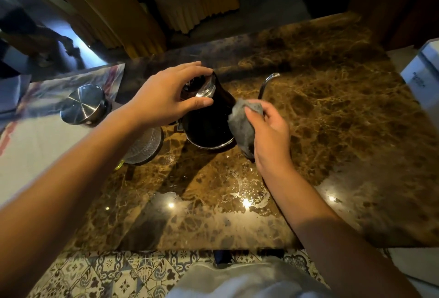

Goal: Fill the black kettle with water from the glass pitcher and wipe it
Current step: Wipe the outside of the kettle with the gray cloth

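Wiping stage, filling apparently done: left hand [164, 98] fingers curled round kettle [209, 121] top, kettle on counter [332, 119], right hand [270, 136] fingers pinching cloth [242, 126] against its side, pitcher [145, 148] under left wrist, lid [83, 104] still off.

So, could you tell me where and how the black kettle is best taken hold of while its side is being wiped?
Probably at the top rim, from above. The black kettle stands upright and narrows towards the rim, where the left hand grips it. This leaves the wall free for the grey cloth in the right hand and avoids the thin spout.
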A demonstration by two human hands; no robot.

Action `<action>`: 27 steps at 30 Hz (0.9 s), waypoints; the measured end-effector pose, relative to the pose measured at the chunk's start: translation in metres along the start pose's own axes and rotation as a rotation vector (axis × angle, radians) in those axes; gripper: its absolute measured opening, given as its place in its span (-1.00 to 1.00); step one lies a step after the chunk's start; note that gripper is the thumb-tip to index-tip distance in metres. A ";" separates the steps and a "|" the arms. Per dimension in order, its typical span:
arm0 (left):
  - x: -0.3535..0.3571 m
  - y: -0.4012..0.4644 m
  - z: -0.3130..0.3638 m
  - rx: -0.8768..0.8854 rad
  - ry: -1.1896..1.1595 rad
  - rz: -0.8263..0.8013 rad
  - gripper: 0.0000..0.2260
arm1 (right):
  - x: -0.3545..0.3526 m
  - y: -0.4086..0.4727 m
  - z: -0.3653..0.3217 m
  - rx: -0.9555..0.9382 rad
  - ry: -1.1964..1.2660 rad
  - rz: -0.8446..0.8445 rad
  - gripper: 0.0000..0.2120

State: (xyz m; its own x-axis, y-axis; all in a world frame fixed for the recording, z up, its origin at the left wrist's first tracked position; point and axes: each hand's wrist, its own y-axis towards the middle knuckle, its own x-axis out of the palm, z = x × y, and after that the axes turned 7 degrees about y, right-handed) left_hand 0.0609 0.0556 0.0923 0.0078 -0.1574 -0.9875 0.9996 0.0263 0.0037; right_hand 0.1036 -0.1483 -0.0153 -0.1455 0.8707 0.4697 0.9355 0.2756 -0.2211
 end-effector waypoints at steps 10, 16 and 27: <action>-0.002 -0.003 0.000 -0.012 -0.056 0.007 -0.37 | 0.042 0.020 0.026 -0.325 -0.282 0.021 -0.84; -0.003 -0.002 0.002 -0.010 0.016 -0.005 -0.36 | 0.027 0.018 0.033 -0.374 -0.594 -0.102 -0.66; -0.006 0.001 -0.002 -0.010 0.038 -0.028 -0.38 | -0.005 0.007 0.027 -0.308 -0.788 -0.045 -0.68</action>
State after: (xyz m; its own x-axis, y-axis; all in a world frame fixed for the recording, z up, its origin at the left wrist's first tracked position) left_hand 0.0619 0.0584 0.0980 -0.0218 -0.1206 -0.9925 0.9992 0.0321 -0.0258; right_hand 0.1018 -0.1398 -0.0425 -0.2592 0.9225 -0.2860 0.9529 0.2926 0.0802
